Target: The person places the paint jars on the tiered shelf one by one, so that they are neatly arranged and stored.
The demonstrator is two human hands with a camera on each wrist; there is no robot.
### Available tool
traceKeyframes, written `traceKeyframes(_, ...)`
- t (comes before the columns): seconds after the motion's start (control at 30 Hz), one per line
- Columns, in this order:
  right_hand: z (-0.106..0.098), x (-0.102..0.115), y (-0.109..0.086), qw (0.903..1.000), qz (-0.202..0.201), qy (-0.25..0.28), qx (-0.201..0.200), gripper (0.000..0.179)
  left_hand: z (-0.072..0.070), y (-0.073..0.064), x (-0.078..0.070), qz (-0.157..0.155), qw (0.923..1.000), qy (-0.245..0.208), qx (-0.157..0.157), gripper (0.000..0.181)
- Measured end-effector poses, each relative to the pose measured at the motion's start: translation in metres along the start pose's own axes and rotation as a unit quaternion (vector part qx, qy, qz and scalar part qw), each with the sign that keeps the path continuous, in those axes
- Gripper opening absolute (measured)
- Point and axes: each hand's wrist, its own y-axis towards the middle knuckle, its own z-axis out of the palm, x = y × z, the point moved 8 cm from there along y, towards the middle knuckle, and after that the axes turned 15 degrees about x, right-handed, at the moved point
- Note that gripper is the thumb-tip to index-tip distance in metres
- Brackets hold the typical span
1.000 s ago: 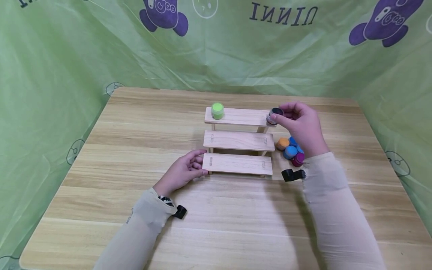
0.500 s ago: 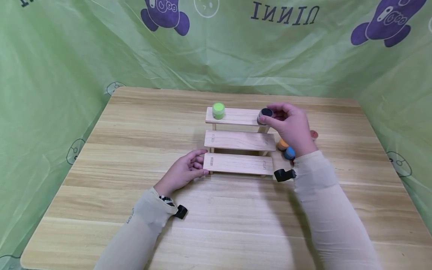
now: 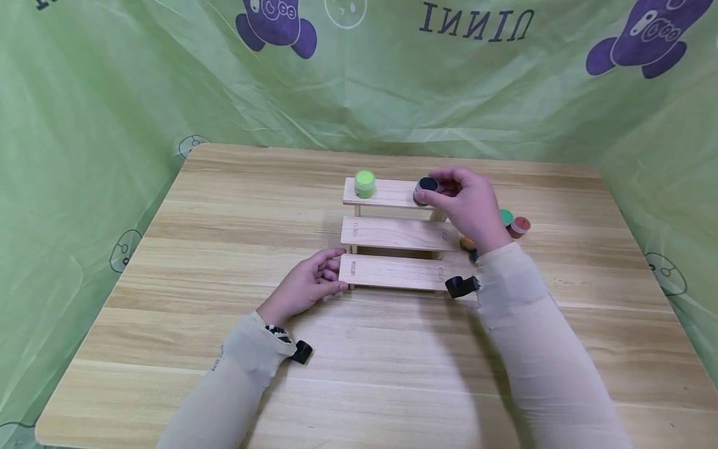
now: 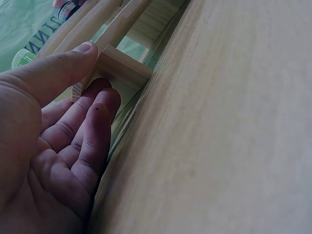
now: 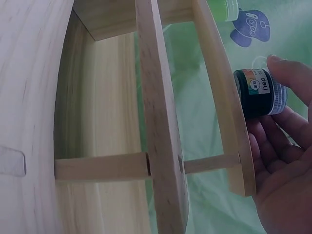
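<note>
One dark jar (image 5: 254,97) in right fingers (image 5: 292,122), one lime jar (image 3: 364,185), three shelves (image 3: 392,233)

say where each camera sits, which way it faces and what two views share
Head: on the head, looking forward and down at the wooden stand and table; left hand, right hand and both forearms show.
Left wrist: on that wrist, facing the stand's left end; much of that hand shows.
Right wrist: on that wrist, facing the stand and the dark jar; part of that hand shows.
Head and right wrist both show the dark jar.
</note>
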Motion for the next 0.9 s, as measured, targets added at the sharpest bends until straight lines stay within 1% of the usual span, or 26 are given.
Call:
traceKeyframes(0.33, 0.009, 0.007, 0.009, 0.9998, 0.003, 0.008, 0.019, 0.055, 0.000, 0.001, 0.000, 0.005, 1.0000, 0.001, 0.000, 0.068)
traceKeyframes(0.43, 0.011, 0.009, 0.011, 0.9998, 0.007, 0.005, 0.021, 0.055, -0.001, 0.001, 0.000, 0.005, 1.0000, 0.001, -0.001, 0.068)
traceKeyframes(0.7, 0.015, 0.009, 0.017, 0.9992, 0.022, 0.016, 0.028, 0.054, 0.000, 0.002, 0.001, 0.005, 1.0000, 0.003, 0.001, 0.068)
traceKeyframes(0.9, 0.018, 0.012, 0.020, 0.9995, 0.014, 0.003, 0.028, 0.052, 0.000, 0.001, 0.000, 0.001, 1.0000, 0.003, 0.000, 0.067)
